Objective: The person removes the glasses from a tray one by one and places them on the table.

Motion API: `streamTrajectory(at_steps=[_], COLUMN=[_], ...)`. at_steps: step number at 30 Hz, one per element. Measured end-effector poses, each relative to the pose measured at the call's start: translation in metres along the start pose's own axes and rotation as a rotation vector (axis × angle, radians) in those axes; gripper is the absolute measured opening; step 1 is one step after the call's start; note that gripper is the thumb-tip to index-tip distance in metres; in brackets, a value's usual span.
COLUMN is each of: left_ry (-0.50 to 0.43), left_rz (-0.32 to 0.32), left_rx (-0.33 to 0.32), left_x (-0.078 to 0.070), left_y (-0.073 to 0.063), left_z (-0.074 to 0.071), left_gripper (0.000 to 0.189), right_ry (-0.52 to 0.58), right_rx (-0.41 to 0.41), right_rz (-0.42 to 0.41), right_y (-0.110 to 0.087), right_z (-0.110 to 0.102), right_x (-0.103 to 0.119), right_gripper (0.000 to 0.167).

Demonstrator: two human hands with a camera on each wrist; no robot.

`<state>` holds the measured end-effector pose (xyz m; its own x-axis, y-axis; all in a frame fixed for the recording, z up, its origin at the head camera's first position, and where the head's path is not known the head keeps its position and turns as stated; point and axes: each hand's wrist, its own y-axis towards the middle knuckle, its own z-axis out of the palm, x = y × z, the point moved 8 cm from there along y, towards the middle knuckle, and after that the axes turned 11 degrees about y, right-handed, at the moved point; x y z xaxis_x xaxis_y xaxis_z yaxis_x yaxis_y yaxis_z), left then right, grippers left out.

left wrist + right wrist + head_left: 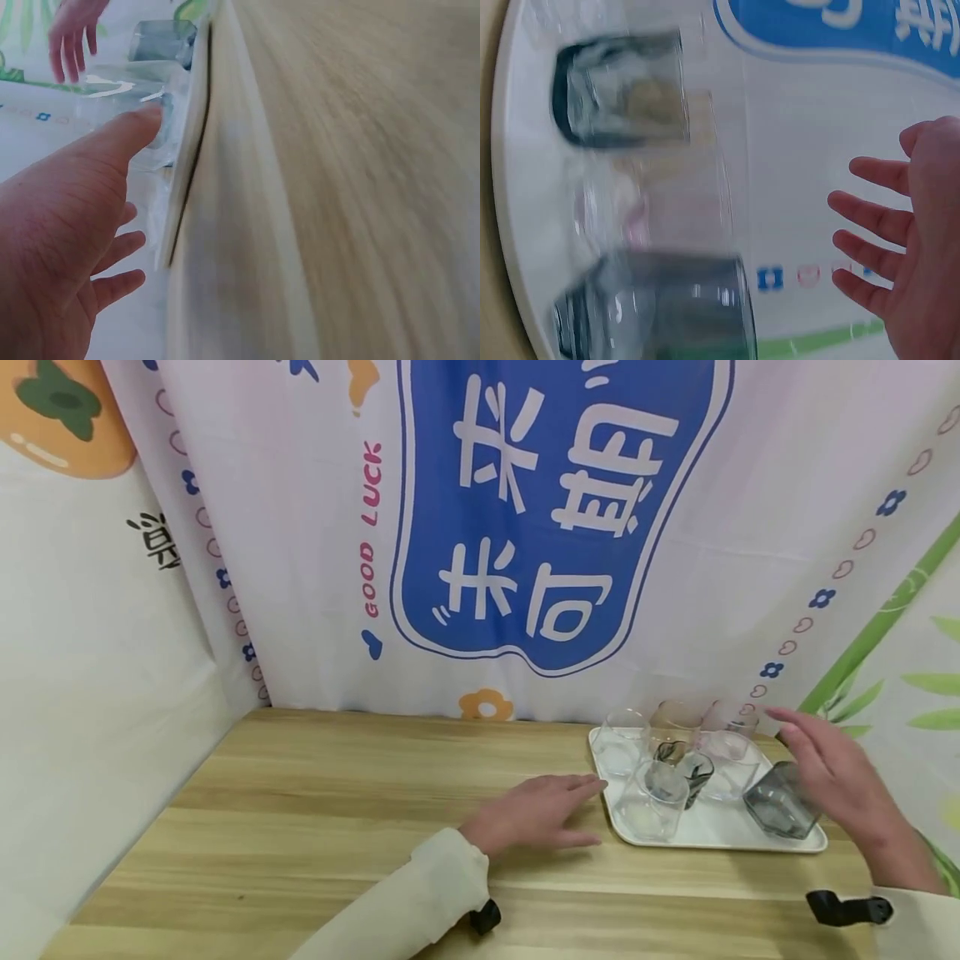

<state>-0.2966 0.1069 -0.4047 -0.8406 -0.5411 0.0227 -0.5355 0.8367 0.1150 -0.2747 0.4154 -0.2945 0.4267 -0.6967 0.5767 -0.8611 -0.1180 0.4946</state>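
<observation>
A white tray (720,837) at the right of the table carries several clear drinking glasses, among them a near-left glass (651,810), a back-left glass (622,747) and a small glass with dark leaf markings (696,772). A grey angular glass (782,802) stands at the tray's right end. My left hand (536,814), fingers spread and extended, is at the tray's left edge, beside the near-left glass. Above the right end hovers my right hand (840,777), its fingers relaxed and holding nothing; the right wrist view shows it apart from the grey glass (675,307).
The wooden table (360,793) stretches to the left of the tray. A printed cloth (315,610) hangs right behind the table's back edge. White wall fabric (90,693) borders the left side, and a cloth with a green bamboo print (870,643) the right.
</observation>
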Motion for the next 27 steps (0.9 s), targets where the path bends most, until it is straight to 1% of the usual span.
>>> streamTrajectory(at_steps=[2, 5, 7, 9, 12, 13, 17, 20, 23, 25, 27], left_ry=[-0.020, -0.050, -0.063, -0.071, -0.081, -0.077, -0.011, 0.045, 0.053, 0.051, 0.049], left_rz=[-0.017, -0.053, -0.075, -0.085, -0.087, -0.084, -0.083, -0.085, -0.099, -0.103, -0.090], left_rx=[-0.018, -0.044, -0.054, -0.064, -0.074, -0.077, -0.080, -0.071, -0.065, -0.076, -0.091], left_x=[0.000, 0.001, 0.002, 0.002, -0.001, -0.002, -0.006, -0.008, -0.008, -0.009, -0.011], left_y=[0.006, 0.012, 0.015, 0.019, 0.023, 0.025, 0.028, 0.028, 0.029, 0.030, 0.032], left_z=[0.001, 0.002, 0.003, 0.003, 0.005, 0.006, 0.009, 0.013, 0.015, 0.013, 0.011], left_gripper=[0.075, 0.072, 0.070, 0.069, 0.069, 0.069, 0.062, 0.055, 0.054, 0.054, 0.047], right_ry=[-0.036, -0.063, -0.099, -0.131, -0.180, -0.180, -0.178, -0.161, -0.149, -0.150, -0.165], right_rx=[-0.070, -0.148, -0.169, -0.174, -0.163, -0.150, -0.080, -0.042, -0.014, 0.012, 0.039], right_rz=[0.087, 0.211, 0.276, 0.314, 0.347, 0.362, 0.416, 0.448, 0.498, 0.517, 0.538], right_y=[-0.006, -0.015, -0.021, -0.027, -0.037, -0.040, -0.050, -0.055, -0.059, -0.061, -0.064], right_z=[-0.015, -0.026, -0.029, -0.031, -0.035, -0.035, -0.029, -0.023, -0.016, -0.013, -0.010], right_x=[-0.016, -0.038, -0.053, -0.068, -0.090, -0.097, -0.122, -0.135, -0.146, -0.151, -0.156], right_gripper=[0.047, 0.050, 0.048, 0.043, 0.036, 0.034, 0.030, 0.030, 0.033, 0.035, 0.035])
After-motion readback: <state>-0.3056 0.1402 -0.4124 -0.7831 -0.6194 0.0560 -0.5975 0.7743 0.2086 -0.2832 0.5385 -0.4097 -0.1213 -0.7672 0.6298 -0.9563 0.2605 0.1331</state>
